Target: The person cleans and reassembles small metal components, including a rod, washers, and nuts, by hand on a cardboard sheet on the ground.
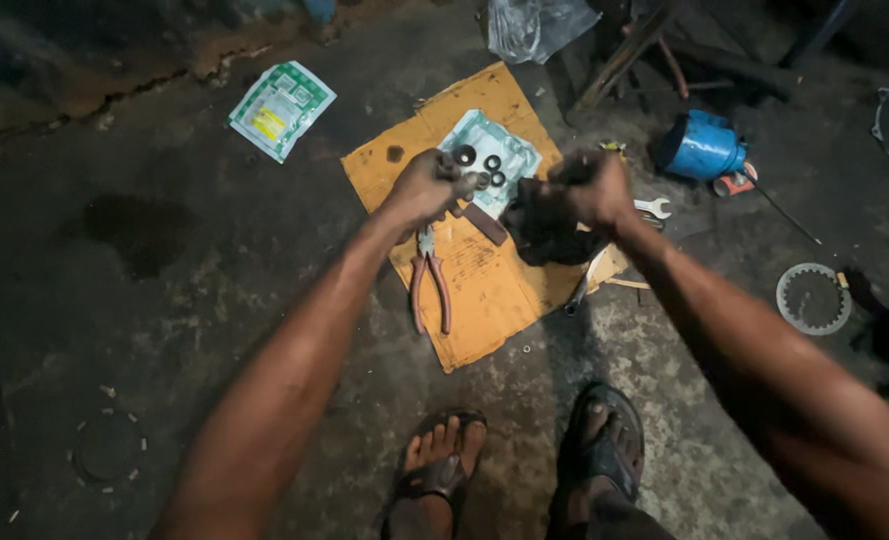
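Observation:
My left hand (427,187) is closed around a short metal tool with a dark handle, held over an orange cardboard sheet (485,300) on the floor. My right hand (595,188) grips a dark, greasy machine part (550,228) just right of the left hand. The tool's end points toward that part. Under the hands lies a clear plastic packet (510,150) with small black rings on it. Red-handled pliers (431,285) lie on the cardboard below my left hand.
A green and white packet (282,106) lies upper left. A blue cylindrical part (703,146), a spanner (655,208) and a toothed metal ring (813,298) sit at the right. A plastic bag (535,25) is at the top. My sandalled feet (525,460) stand below.

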